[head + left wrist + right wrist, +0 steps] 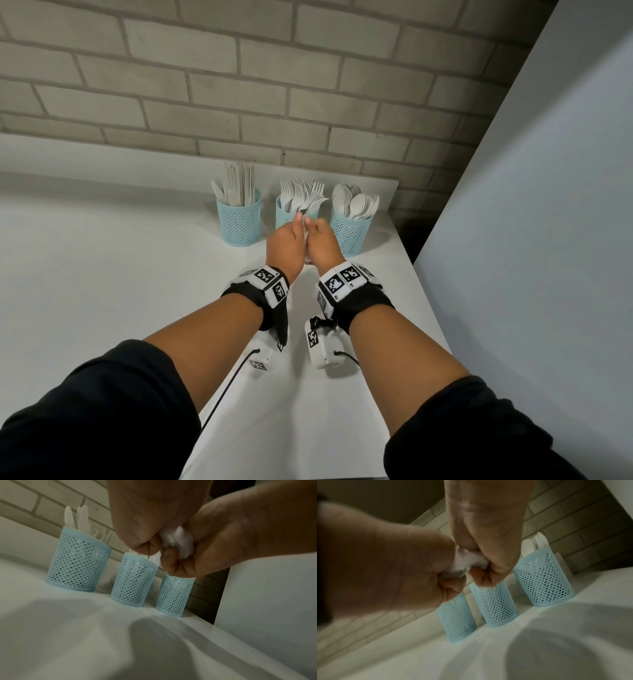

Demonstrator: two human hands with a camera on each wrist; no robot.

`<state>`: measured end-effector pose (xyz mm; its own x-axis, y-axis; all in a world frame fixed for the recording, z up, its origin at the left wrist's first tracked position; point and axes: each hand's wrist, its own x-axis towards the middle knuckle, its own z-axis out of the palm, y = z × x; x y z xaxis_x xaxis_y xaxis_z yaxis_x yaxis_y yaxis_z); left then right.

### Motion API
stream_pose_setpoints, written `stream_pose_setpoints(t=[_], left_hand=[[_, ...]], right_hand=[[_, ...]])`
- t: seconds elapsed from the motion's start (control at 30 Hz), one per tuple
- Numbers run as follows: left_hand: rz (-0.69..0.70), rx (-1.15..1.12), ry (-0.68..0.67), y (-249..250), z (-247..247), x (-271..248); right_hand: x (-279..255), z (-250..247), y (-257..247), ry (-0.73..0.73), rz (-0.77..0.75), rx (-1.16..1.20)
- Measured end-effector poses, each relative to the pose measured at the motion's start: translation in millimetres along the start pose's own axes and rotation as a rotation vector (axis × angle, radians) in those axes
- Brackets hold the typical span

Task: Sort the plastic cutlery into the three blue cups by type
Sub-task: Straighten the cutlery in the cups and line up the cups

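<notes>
Up close, both fists meet before the middle blue cup [287,219].
Left hand [286,245] and right hand [322,245] clutch a blurred white wad [178,540]; its identity stays unclear.

1. Three cups stand in a row on the bench [102,274], at its far edge by the brick wall [239,85].
2. The left cup [239,219] holds knives [236,188], the middle cup [282,214] forks [301,193], the right cup [349,233] spoons [356,204].
3. The left hand [286,243] and right hand [322,243] meet side by side, just near of the middle cup, above the bench.
4. A panel [531,240] stands right of the bench.
</notes>
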<state>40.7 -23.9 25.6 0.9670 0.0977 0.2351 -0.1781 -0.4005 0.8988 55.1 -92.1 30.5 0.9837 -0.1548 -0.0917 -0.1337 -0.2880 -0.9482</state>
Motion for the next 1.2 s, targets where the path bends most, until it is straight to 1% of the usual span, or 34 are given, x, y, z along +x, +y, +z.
stream_pose_setpoints(t=[0.07,0.13,0.17,0.23,0.3,0.33,0.37,0.4,0.47,0.5,0.53,0.6,0.73,0.8,0.83,0.93,1.0,1.03,1.1,1.17,1.2], left_hand=[[0.017,-0.031,0.017,-1,1,-1],[0.044,0.022,0.023,-1,0,-1],[0.062,0.078,0.026,-3,-1,-1],[0.086,0.254,0.039,-6,-2,0],[0.043,0.451,0.057,-5,-2,0],[0.017,0.481,0.073,-4,-3,0],[-0.001,0.457,0.077,-4,-2,0],[-0.003,0.359,0.065,-6,-2,1],[0.003,0.020,-0.004,-9,-1,2],[-0.012,-0.112,-0.046,-8,0,1],[-0.029,-0.173,-0.081,-7,0,-1],[-0.042,-0.185,-0.117,-4,0,-2],[-0.053,-0.235,-0.118,-3,1,-2],[-0.068,-0.251,-0.119,-3,2,-3],[-0.063,-0.241,-0.122,-5,4,-3],[-0.033,-0.190,-0.146,-7,5,-5],[-0.014,-0.170,-0.157,-7,9,-9],[-0.011,-0.164,-0.162,-7,11,-11],[-0.042,-0.155,-0.188,-8,16,-14],[-0.125,-0.162,-0.237,-8,19,-16],[-0.164,-0.183,-0.271,-5,19,-21]], right_hand=[[0,-1,-3,-0.122,0.167,0.021],[-2,-7,-3,-0.182,0.295,0.193],[-5,-10,-5,-0.188,0.321,0.285],[-8,-13,-6,-0.200,0.302,0.369],[-9,-11,-4,-0.217,0.225,0.356],[-10,-8,-3,-0.210,0.194,0.343],[-12,-4,-2,-0.202,0.171,0.334],[-12,-2,0,-0.188,0.143,0.334],[-10,1,4,-0.150,0.097,0.249],[-12,0,3,-0.131,0.080,0.216],[-11,0,2,-0.109,0.070,0.205],[-10,-1,0,-0.081,0.077,0.237],[-14,1,-6,-0.031,0.138,0.392],[-17,4,-7,0.016,0.138,0.400],[-18,4,-6,0.041,0.133,0.386],[-16,9,2,0.131,0.142,0.470],[-17,9,9,0.154,0.160,0.485],[-17,7,11,0.151,0.176,0.490],[-20,-1,13,0.100,0.214,0.567],[-20,-12,15,-0.024,0.257,0.636],[-23,-20,15,-0.090,0.251,0.695]])
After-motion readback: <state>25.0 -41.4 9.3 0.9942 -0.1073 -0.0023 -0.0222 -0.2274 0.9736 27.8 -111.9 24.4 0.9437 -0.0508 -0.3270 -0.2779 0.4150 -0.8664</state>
